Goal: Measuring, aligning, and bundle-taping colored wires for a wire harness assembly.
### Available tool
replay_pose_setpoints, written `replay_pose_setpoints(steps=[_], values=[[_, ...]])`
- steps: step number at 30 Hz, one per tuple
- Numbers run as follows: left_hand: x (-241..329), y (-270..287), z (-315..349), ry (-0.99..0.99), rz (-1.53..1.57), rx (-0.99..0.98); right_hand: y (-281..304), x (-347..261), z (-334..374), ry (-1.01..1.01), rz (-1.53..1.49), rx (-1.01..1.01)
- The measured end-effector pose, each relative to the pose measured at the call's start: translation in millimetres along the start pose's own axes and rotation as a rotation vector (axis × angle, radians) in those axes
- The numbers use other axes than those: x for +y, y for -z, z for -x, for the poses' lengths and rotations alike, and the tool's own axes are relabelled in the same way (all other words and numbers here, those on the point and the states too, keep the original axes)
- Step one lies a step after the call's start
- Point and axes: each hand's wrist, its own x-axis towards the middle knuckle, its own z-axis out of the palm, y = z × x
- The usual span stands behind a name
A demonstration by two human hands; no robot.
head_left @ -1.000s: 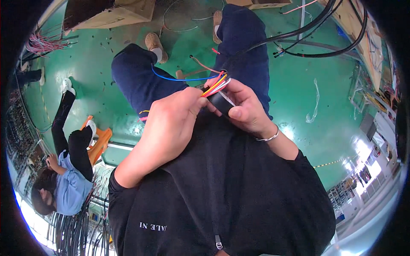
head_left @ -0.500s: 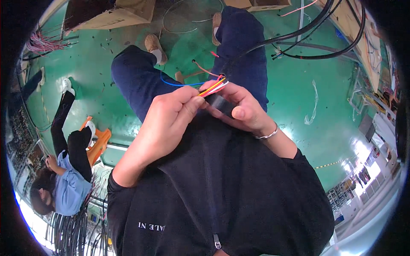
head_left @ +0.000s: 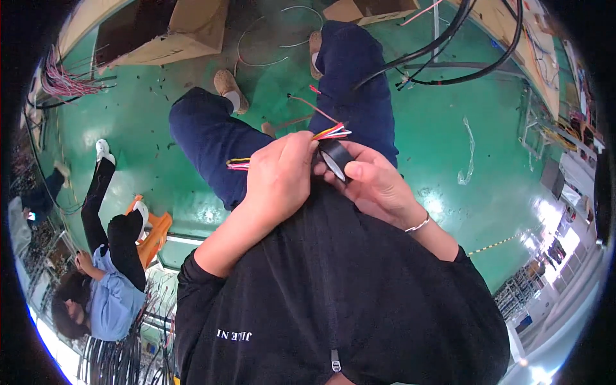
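Note:
My left hand (head_left: pixel 279 176) is closed around a bundle of thin coloured wires (head_left: pixel 330 133); red, yellow, white and dark ends stick out past the fingers. Other ends of coloured wire (head_left: pixel 237 165) poke out on the left side of that hand. In my right hand (head_left: pixel 380 178) is a roll of black tape (head_left: pixel 335 158), gripped between thumb and fingers, its open core facing up. The roll sits right beside the left fingertips, close to the wires. Whether a strip of tape reaches the wires cannot be made out.
Thick black cables (head_left: pixel 443 48) hang in from the upper right beside my knee. Cardboard boxes (head_left: pixel 192 32) stand ahead on the green floor. At the left a person in a light blue shirt (head_left: pixel 114 295) sits near an orange stool (head_left: pixel 154 234) and hanging black cables (head_left: pixel 109 359).
The wire bundle has been pulled in and turned, its tips now pointing right and other ends showing left of my left hand. The tape roll is tilted to show its core.

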Motion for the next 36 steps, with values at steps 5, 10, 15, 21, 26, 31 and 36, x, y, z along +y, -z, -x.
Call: replay_pose_setpoints(steps=[5, 10, 15, 21, 26, 31, 36], values=[[5.7, -0.8, 0.8, -0.084, -0.052, 0.023, 0.6, 6.1, 12.3, 0.06, 0.012, -0.016], [-11.0, -12.7, 4.5, -0.201, -0.111, 0.129, 0.9, 5.6, 27.9, 0.142, 0.148, -0.026], [-3.9, -3.2, 12.6, 0.037, 0.049, 0.102, 3.8, 8.9, 30.1, 0.142, 0.114, 0.006], [12.2, -1.6, 11.7, 0.265, 0.282, 0.004, 9.9, 24.2, 18.1, 0.172, 0.149, 0.006], [14.2, -0.4, 15.2, 0.131, 0.152, 0.014, 16.4, 29.2, 9.5, 0.237, 0.166, 0.034], [18.6, 0.1, 14.0, 0.075, 0.06, 0.027, 19.1, 30.6, 7.6, 0.266, 0.179, 0.055], [25.0, 0.7, 12.7, 0.042, 0.054, -0.014, 21.2, 29.0, 6.2, 0.251, 0.293, 0.035]])
